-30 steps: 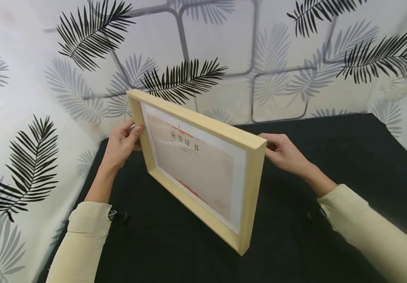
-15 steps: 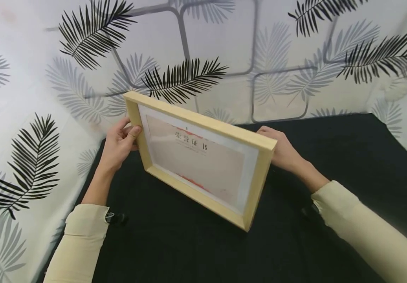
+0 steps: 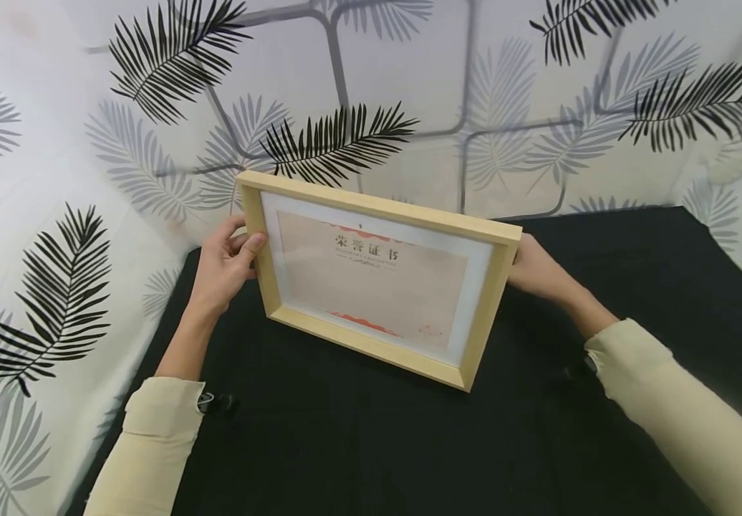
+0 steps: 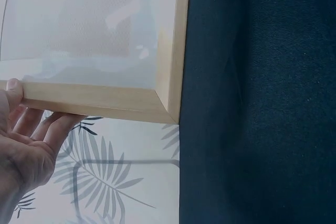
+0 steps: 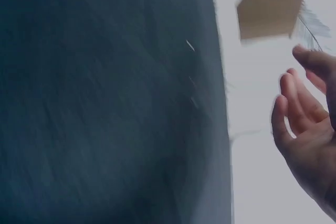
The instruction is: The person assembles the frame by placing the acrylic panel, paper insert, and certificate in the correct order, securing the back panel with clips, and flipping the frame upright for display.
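Note:
A picture frame (image 3: 371,344) of pale wood hangs in the air over the dark cloth, tilted, its right side lower. Behind its pane is a pinkish certificate (image 3: 371,283) with Chinese characters along the top. My left hand (image 3: 225,261) grips the left side, thumb on the front and fingers behind; the left wrist view shows this hand (image 4: 31,140) along the wood. In the head view my right hand (image 3: 535,269) is at the upper right corner, its fingers hidden by the frame. The right wrist view shows that hand (image 5: 310,114) with loosely bent fingers, apart from the wood (image 5: 273,9).
A black cloth (image 3: 345,451) covers the table under the frame. Behind and to the left hangs a pale curtain (image 3: 403,79) with a leaf pattern. Dark wrist devices (image 3: 219,403) show near the cuffs.
The frame has turned to face me more, its right end swinging away and upward. The right hand has shifted slightly right and its fingers have gone behind the frame. The left hand keeps its grip.

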Tool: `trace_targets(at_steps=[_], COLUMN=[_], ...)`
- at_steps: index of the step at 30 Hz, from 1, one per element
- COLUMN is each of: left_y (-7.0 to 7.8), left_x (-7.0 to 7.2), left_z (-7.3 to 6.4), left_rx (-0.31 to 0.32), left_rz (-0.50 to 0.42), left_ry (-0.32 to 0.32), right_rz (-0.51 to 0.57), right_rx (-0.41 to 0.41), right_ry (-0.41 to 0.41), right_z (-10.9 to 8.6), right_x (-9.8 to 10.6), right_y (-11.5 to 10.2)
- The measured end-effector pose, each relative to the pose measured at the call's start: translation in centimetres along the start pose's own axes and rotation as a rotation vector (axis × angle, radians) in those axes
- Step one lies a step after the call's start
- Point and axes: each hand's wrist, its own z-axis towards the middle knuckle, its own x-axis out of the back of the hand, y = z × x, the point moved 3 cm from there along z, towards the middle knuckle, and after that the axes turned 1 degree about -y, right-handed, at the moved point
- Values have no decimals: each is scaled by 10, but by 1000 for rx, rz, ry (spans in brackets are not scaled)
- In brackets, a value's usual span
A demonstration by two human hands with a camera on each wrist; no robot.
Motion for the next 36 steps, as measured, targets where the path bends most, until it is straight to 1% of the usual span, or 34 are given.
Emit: trace_targets(at_steps=[3,5,7,9,11,13,16,20,22,24,25,27,31,33,36], left_y=[-1,-1,-1,0,2,3,4,6,8,10,10,12,14,13,13], left_x=[1,2,2,2,1,0,-2,-6,-7,-8,-9,-9,-8,-6,-4], left_z=[0,0,0,0,-1,-1,-2,-3,-4,-5,-6,-8,-12,-14,-17], left_rx=[10,17,26,32,37,41,42,39,42,50,56,65,70,63,47], left_rz=[0,-3,-4,-3,-2,-2,-11,-18,-22,-25,-25,-32,-65,-90,-118], left_ry=[14,22,29,31,38,47,66,94,112,128,134,145,148,131,73], right_rz=[17,59,90,123,131,148,200,280,305,317,320,302,230,200,180], right_rx=[-34,-53,-93,-118,-130,-122,-54,59,94,111,114,115,113,101,75], right_ry=[1,19,43,62,82,101,95,16,-19,-35,-33,1,77,103,129], right_z=[-4,-11,-20,-29,-36,-40,-41,-35,-32,-28,-27,-24,-20,-19,-18], right_x=[22,35,45,52,57,59,57,45,38,30,27,23,20,21,23], right_y=[8,15,20,24,25,22,9,-21,-35,-46,-51,-57,-61,-60,-57])
